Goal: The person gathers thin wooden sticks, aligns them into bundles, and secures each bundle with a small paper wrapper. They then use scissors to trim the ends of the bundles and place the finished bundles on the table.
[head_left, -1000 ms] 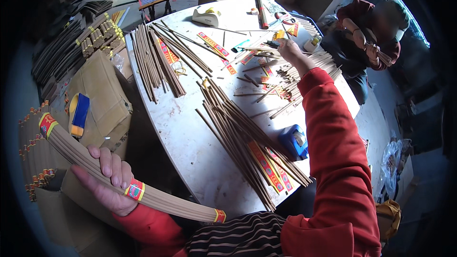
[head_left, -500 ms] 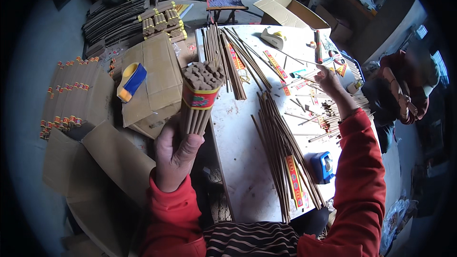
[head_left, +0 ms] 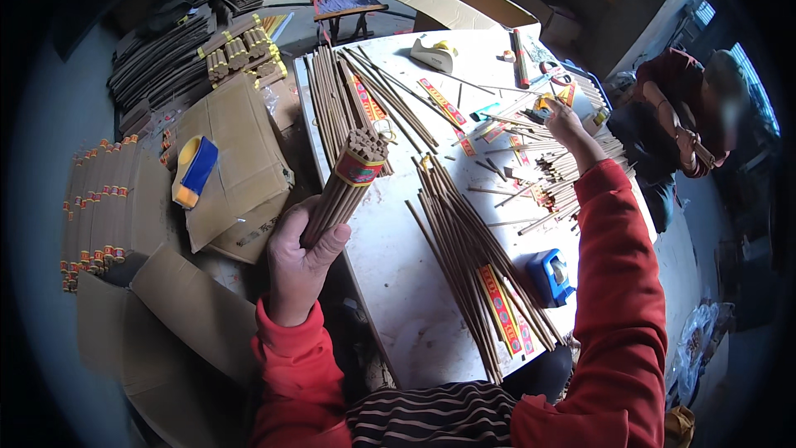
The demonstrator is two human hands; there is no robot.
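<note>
A bare strip of white tabletop [head_left: 390, 274] runs between the left hand's [head_left: 300, 261] banded stick bundle [head_left: 347, 187] and a fanned pile of loose sticks [head_left: 473, 257]. Beyond, scattered sticks [head_left: 531, 170] crowd the right hand [head_left: 564, 120]; a blue tape dispenser [head_left: 549, 275], apparently, blocks the right edge.

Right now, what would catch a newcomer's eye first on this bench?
The left hand grips a banded bundle of brown sticks, raised end-on above the white table edge. The right hand reaches far across to the loose sticks and red-yellow labels. Long stick piles fan across the middle, a blue tape dispenser beside them.
</note>
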